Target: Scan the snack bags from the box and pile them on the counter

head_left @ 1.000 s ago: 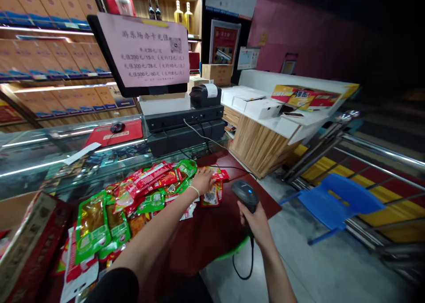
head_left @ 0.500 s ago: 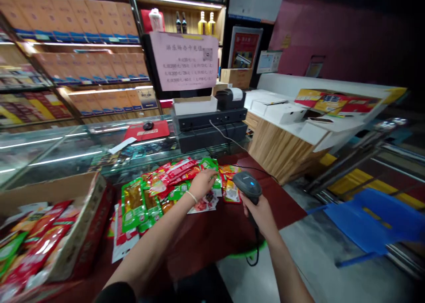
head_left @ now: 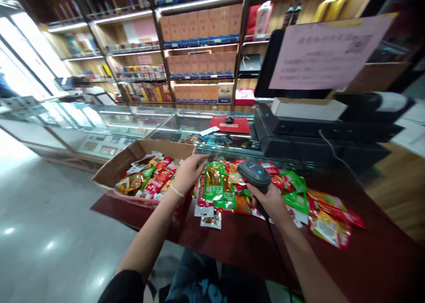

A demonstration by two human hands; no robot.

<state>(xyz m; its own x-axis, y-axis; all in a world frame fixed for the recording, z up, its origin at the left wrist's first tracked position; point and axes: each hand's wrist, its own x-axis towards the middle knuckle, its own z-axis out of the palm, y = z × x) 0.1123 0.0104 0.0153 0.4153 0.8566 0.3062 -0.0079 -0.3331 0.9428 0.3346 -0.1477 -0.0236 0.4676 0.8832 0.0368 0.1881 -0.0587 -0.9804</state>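
My right hand (head_left: 270,201) grips the handle of a black barcode scanner (head_left: 254,172) with a small blue light on top. The scanner hangs over a pile of snack packets (head_left: 239,201) in green, red and clear wrapping. My left hand (head_left: 190,172), with a pale band at the wrist, is over the right rim of an open cardboard box (head_left: 122,159). Its fingers are apart and nothing shows in them. Inside the box lie more packets (head_left: 159,179). One green packet (head_left: 213,181) is just right of my left hand.
The dark red tabletop (head_left: 239,236) carries box and pile. Behind it stand a glass display counter (head_left: 159,121), a red mat (head_left: 237,125) with a mouse (head_left: 229,119), a black cash drawer (head_left: 299,135) and a screen covered by a pink sheet (head_left: 325,55). The scanner's cable (head_left: 274,239) hangs down.
The view has swung left, bringing the whole box into sight. My left hand has left the right part of the pile for the box's rim. The scanner has moved left over the pile.
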